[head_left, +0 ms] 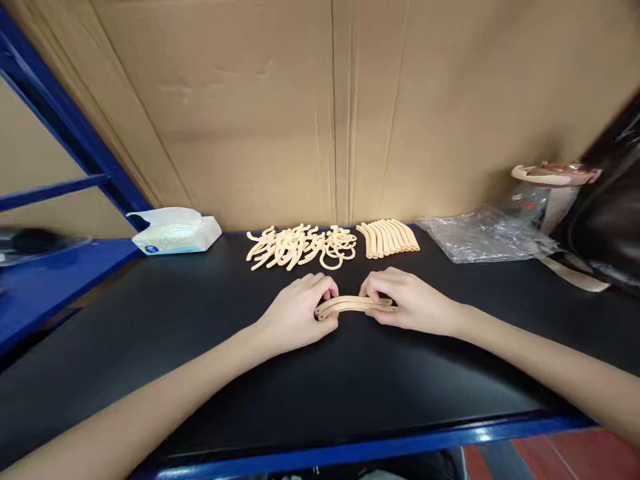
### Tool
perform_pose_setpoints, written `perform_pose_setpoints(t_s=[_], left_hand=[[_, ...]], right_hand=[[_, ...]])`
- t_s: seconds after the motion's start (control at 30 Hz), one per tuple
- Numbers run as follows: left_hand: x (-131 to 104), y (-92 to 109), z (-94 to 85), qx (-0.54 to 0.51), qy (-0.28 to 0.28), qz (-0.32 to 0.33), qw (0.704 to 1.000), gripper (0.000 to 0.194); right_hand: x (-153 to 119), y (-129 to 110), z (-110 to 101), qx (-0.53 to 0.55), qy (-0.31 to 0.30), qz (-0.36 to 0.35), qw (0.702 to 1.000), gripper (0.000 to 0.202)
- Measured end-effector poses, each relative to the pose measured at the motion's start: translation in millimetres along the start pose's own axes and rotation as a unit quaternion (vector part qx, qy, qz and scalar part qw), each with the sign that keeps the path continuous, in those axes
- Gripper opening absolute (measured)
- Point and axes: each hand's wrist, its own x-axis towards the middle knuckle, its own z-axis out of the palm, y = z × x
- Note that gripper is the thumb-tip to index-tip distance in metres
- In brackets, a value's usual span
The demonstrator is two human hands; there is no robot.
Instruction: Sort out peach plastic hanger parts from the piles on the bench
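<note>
Beige plastic handles lie heaped [301, 247] and stacked [389, 238] on a black table [200, 347], past a tissue pack [175, 231]. Left hand [299, 312] and right hand [406, 300], fingers curled, pinch opposite ends of one curved handle [355, 306].

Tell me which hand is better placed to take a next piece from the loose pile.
Probably left. The left hand lies just below the loose pile; the right hand sits nearer the neat row. Both hold the curved strip.

No text, label, brand or number can be read anywhere in this view. The tissue pack [175, 231] at the back left of the black tabletop [150, 333] carries a small blue mark and faint blue-green print, but both are too small and blurred to make out.
</note>
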Motion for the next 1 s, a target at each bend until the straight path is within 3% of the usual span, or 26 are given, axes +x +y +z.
perform_pose_setpoints(t_s=[0.5, 1.0], left_hand=[[-3.3, -3.2, -3.6, -0.044, -0.072, 0.053, 0.995, 0.014], [-3.3, -7.2, -5.1, -0.047, -0.069, 0.065, 0.994, 0.016]], right_hand=[[-2.8, -1.7, -5.6, 0.005, -0.039, 0.024, 0.999, 0.017], [-2.2, -6.1, -9.7, 0.054, -0.069, 0.034, 0.996, 0.015]])
